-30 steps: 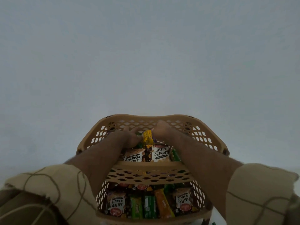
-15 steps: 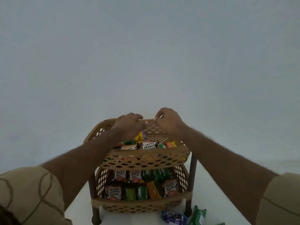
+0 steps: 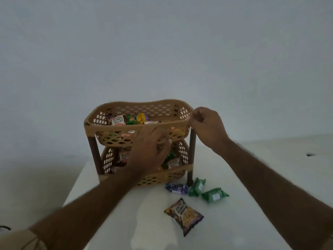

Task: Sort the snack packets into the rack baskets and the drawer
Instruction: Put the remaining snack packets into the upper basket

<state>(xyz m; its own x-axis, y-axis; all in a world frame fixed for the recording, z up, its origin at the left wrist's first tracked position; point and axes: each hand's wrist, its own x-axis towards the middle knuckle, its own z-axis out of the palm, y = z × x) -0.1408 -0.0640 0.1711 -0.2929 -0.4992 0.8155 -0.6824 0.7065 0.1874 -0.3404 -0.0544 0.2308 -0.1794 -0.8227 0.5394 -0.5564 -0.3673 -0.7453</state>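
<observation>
Head view: your left hand [image 3: 150, 150] reaches between the rack's upper basket [image 3: 115, 128] and lower basket [image 3: 162, 175], fingers curled; you cannot tell what they hold. Your right hand [image 3: 205, 126] pinches the upper rim's right corner. Salted peanuts packet [image 3: 183, 215], two green packets [image 3: 214, 194] and a blue packet [image 3: 177, 188] lie on the white surface [image 3: 111, 204], well apart from both hands.

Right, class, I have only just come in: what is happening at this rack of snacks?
A person is sorting snack packets into a tan plastic two-tier rack on a white table. The left hand reaches in front of the lower basket; whether it holds anything is unclear. The right hand rests at the upper basket's right rim. Both baskets hold packets. A salted peanuts packet, a purple packet and two green packets lie unsorted.
</observation>
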